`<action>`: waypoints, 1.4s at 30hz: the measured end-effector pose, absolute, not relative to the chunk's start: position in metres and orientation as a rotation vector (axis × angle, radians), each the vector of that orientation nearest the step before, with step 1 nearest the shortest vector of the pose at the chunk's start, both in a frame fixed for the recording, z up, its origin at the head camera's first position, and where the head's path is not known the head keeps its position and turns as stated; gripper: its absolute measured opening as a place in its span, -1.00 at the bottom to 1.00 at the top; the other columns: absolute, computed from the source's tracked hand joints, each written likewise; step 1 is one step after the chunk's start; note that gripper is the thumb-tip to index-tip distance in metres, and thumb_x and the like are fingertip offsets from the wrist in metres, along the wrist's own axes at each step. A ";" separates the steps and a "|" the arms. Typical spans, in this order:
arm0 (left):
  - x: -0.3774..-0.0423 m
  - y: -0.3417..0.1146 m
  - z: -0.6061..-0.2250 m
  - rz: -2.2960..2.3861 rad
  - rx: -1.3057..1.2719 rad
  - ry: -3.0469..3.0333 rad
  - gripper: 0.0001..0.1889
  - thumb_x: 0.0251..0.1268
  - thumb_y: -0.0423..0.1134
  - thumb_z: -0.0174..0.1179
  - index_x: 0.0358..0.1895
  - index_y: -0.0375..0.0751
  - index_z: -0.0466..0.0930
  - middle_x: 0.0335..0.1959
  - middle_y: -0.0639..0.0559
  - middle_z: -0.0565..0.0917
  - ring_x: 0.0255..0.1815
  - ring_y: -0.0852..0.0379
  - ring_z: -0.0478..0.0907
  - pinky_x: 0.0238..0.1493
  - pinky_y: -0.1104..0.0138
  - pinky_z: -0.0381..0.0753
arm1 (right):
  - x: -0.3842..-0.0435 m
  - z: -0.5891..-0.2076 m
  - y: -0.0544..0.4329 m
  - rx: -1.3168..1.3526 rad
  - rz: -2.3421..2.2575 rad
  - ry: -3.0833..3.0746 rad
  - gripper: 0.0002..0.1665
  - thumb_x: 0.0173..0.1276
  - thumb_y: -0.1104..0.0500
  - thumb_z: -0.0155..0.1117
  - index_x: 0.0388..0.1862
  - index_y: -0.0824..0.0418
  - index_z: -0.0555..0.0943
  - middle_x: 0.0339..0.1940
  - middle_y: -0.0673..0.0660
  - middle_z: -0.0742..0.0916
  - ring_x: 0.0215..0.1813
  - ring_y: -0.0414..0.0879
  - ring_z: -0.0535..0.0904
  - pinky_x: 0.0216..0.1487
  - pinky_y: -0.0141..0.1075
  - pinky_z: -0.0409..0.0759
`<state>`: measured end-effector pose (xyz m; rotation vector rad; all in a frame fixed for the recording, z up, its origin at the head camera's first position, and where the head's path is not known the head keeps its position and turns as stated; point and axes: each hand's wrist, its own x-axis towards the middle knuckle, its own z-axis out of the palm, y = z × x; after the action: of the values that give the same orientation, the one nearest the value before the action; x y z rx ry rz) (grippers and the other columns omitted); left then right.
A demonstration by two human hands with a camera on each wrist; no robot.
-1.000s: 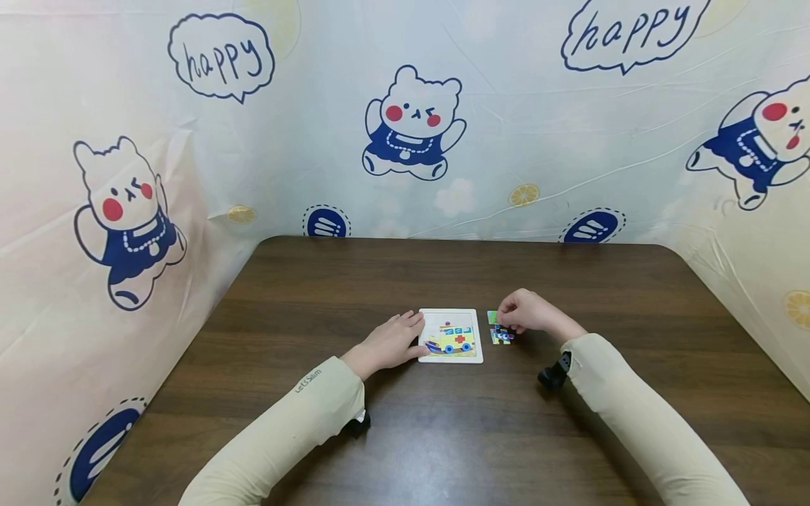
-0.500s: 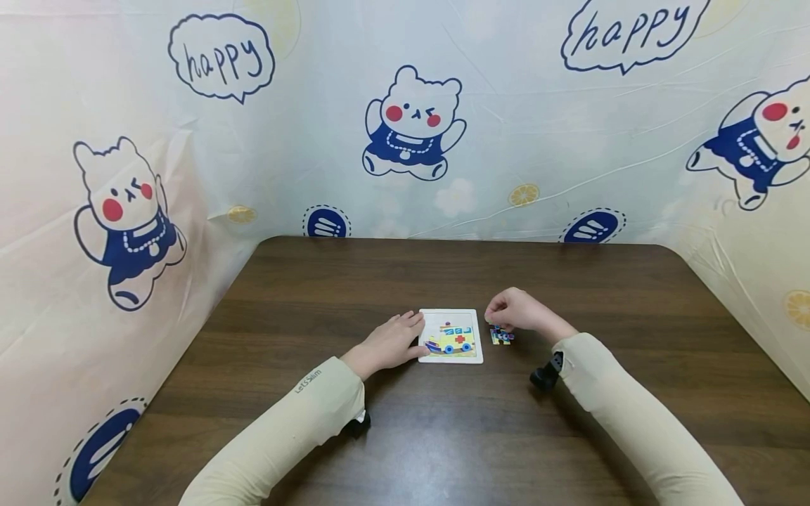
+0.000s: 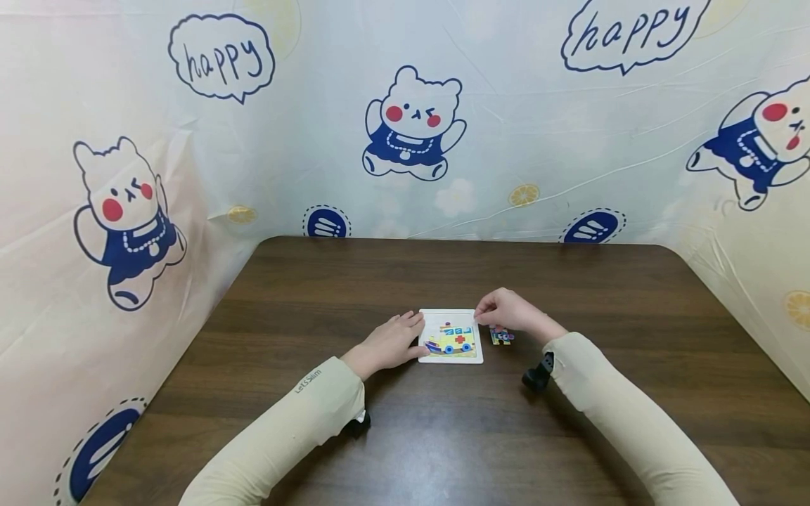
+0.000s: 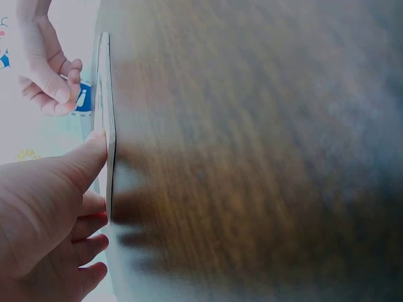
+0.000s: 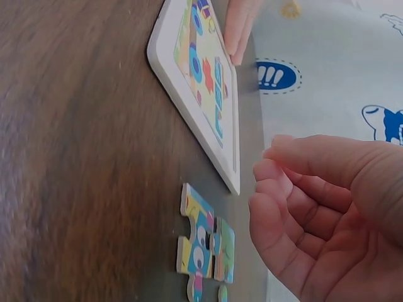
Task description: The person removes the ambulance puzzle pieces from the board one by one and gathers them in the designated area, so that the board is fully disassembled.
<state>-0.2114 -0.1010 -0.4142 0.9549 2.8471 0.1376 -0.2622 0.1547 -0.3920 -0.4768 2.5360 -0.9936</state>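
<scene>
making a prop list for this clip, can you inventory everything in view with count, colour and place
puzzle board: 1, white-rimmed, mid-table
vehicle picture: 1, yellow with blue wheels and red cross, on the board
puzzle pieces: at least 2, multicoloured, on the table right of the board
table: 1, dark brown wood-look, under everything
backdrop: apparently 1, pale, behind and beside the table, printed with bears and "happy" bubbles
wrist devices: 2, black, one by each cuff
sleeves: 2, pale cream, on both arms
left grip: 1, bare, touching the board's left edge
right grip: 1, bare, by the board's far right corner, contents unclear
</scene>
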 end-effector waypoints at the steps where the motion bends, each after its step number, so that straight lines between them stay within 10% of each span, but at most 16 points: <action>1: -0.211 -0.101 -0.414 0.139 0.956 2.847 -0.32 0.32 0.06 0.04 0.33 -0.39 0.20 0.34 -0.21 0.22 0.37 -0.08 0.08 0.31 0.14 0.08 | -0.262 -0.392 0.154 -0.483 -0.993 2.534 -0.88 0.26 0.24 0.26 -0.33 0.29 0.66 -0.48 0.15 0.64 -0.57 -0.09 0.48 -0.50 -0.30 0.53; 42: -0.211 -0.101 -0.412 0.144 0.976 2.847 -0.32 0.31 0.07 0.05 0.30 -0.42 0.24 0.32 -0.22 0.25 0.36 -0.10 0.11 0.30 0.13 0.11 | -0.258 -0.400 0.113 -0.613 -0.932 2.485 -0.87 0.23 0.27 0.27 -0.24 0.27 0.64 -0.52 0.05 0.62 -0.59 -0.11 0.45 -0.56 -0.37 0.44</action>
<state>-0.2107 -0.1014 -0.4121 0.9755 2.8471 0.1443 -0.2583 0.1131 -0.4002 -0.6128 2.4852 -0.9320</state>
